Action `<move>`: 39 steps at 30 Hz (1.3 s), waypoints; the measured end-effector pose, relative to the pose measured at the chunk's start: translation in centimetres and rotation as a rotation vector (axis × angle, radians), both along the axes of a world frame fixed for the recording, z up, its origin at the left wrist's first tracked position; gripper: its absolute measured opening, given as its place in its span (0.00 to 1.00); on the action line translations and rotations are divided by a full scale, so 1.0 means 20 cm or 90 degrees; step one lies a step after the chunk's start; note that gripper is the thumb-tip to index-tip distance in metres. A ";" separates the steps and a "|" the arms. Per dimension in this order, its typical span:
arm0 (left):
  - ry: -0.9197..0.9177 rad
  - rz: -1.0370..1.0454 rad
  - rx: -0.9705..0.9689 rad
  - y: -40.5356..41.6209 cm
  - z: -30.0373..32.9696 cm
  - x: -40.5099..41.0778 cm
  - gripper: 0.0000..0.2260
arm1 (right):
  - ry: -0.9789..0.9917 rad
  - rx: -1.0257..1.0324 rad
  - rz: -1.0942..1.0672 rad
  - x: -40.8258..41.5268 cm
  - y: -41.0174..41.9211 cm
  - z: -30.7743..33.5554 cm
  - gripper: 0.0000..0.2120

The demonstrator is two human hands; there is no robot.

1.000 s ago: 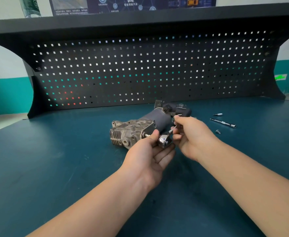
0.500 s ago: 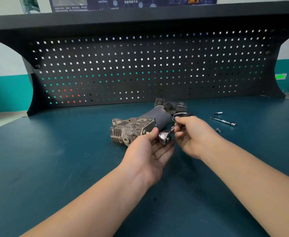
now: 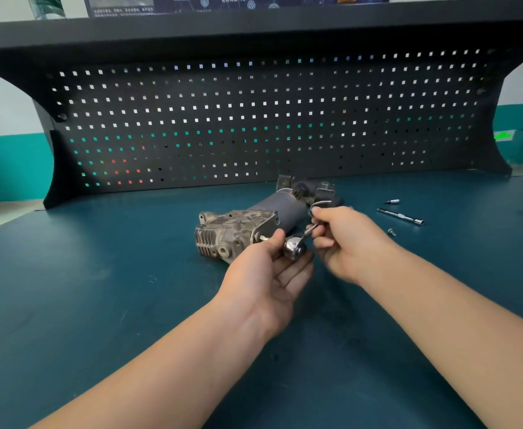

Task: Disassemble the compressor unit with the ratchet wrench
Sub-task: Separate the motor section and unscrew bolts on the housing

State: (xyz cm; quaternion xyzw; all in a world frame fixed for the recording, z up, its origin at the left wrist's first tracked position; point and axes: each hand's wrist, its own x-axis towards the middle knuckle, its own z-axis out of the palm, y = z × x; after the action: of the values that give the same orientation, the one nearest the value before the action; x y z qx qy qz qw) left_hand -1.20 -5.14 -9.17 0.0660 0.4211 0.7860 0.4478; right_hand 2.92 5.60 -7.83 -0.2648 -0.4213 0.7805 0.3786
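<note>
My left hand (image 3: 269, 270) cradles the ratchet wrench (image 3: 294, 247) head, thumb pinching it; my right hand (image 3: 343, 239) has fingers curled round its handle. Just beyond, the compressor unit (image 3: 247, 230) lies loose on the table (image 3: 99, 305); hard cranking could roll it, slipping the drive off.

Around your work area
On your blue surface (image 3: 99, 289), right side: an extension bar (image 3: 400, 216), a small bit (image 3: 391, 201), a loose bolt (image 3: 391, 232); pegboard (image 3: 254, 119) behind.
</note>
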 end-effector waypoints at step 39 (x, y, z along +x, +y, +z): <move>0.009 -0.023 0.024 -0.01 0.02 -0.01 0.09 | -0.016 0.911 -0.112 0.07 -0.15 0.03 0.07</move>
State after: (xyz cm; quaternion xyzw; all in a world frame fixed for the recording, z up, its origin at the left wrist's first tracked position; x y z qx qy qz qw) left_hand -1.39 -5.37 -8.85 0.0874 0.4083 0.7851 0.4574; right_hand 4.25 2.66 -7.15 0.0060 -0.8106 0.2771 0.5159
